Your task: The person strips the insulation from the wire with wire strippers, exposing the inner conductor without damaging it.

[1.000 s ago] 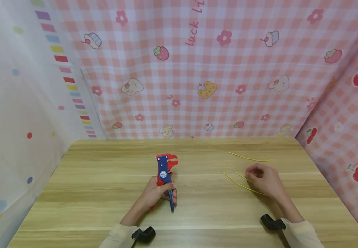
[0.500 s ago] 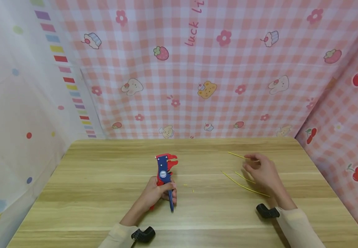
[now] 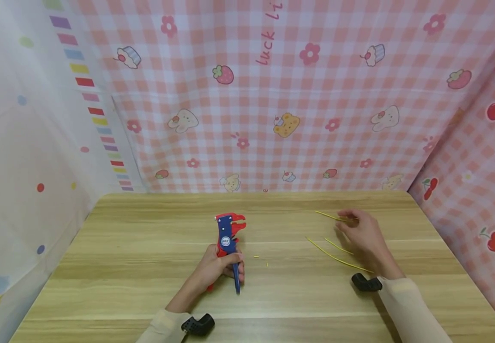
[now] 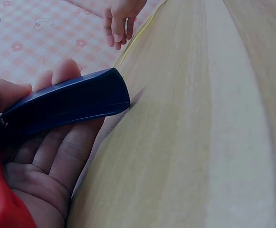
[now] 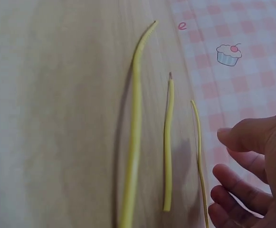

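My left hand (image 3: 217,267) grips a red-and-blue wire stripper (image 3: 225,233) by its handles, its head pointing away from me. In the left wrist view the blue handle (image 4: 76,99) lies across my fingers. My right hand (image 3: 364,233) is over the right end of the farthest yellow wire (image 3: 326,216), thumb and fingers apart in the right wrist view. Nearer me lie a short yellow wire (image 3: 338,246) and a longer curved yellow wire (image 3: 328,254). Close up, the short wire (image 5: 168,142) shows a bare metal tip.
Two tiny yellow offcuts, one a short piece (image 3: 256,257) and one a thinner sliver (image 3: 267,264), lie right of the stripper on the wooden table (image 3: 144,238). A pink checked cloth (image 3: 247,95) hangs behind the table's far edge.
My right hand has moved away from the short wire, back to the farthest wire. The short wire now lies uncovered. My left hand and the wire stripper have stayed in place.
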A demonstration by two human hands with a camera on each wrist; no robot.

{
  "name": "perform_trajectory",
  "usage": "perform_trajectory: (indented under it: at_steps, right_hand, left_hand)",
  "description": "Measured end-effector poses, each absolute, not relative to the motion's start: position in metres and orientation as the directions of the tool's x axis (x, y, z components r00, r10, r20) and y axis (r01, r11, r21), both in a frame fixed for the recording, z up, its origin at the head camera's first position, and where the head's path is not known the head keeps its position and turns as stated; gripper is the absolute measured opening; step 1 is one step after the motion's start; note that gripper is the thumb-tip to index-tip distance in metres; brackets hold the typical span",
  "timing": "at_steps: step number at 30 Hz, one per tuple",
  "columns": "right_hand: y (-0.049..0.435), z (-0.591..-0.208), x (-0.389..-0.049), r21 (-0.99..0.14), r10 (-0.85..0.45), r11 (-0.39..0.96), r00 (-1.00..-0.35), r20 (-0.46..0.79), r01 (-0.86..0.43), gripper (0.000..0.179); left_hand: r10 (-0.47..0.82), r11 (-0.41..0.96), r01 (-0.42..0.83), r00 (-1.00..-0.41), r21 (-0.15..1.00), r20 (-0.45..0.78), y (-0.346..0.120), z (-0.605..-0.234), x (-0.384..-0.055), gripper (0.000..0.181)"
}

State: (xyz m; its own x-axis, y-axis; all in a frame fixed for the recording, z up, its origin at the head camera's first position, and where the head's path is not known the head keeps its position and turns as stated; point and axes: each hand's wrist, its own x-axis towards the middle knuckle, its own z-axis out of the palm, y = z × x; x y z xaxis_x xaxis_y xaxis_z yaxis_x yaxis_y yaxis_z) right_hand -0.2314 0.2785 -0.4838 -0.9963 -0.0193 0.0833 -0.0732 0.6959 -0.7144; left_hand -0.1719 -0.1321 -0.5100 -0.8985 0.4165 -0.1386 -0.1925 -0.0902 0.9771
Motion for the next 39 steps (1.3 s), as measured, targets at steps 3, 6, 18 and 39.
perform_trajectory:
  at_steps: [3,6,18,39]
  right_hand:
    - [0.276,-0.484,-0.236,-0.72,-0.011,0.693,-0.999,0.04,-0.037,0.032]
    - [0.274,-0.487,-0.241,-0.704,-0.021,0.709,-0.999,0.036,-0.04,0.028]
    - [0.268,-0.498,-0.248,-0.604,-0.077,0.781,-0.984,0.158,-0.158,0.01]
    - [0.27,-0.491,-0.227,-0.666,-0.023,0.741,-0.994,0.104,-0.087,0.011]
  left_hand:
    - [0.416,-0.094,-0.196,-0.898,0.976,-0.14,-0.132,-0.51,-0.172,0.02]
    - [0.417,-0.092,-0.194,-0.898,0.977,-0.139,-0.133,-0.51,-0.172,0.021]
    - [0.429,-0.086,-0.195,-0.892,0.977,-0.141,-0.135,-0.509,-0.173,0.025]
    - [0.431,-0.083,-0.197,-0.891,0.977,-0.143,-0.134,-0.51,-0.173,0.024]
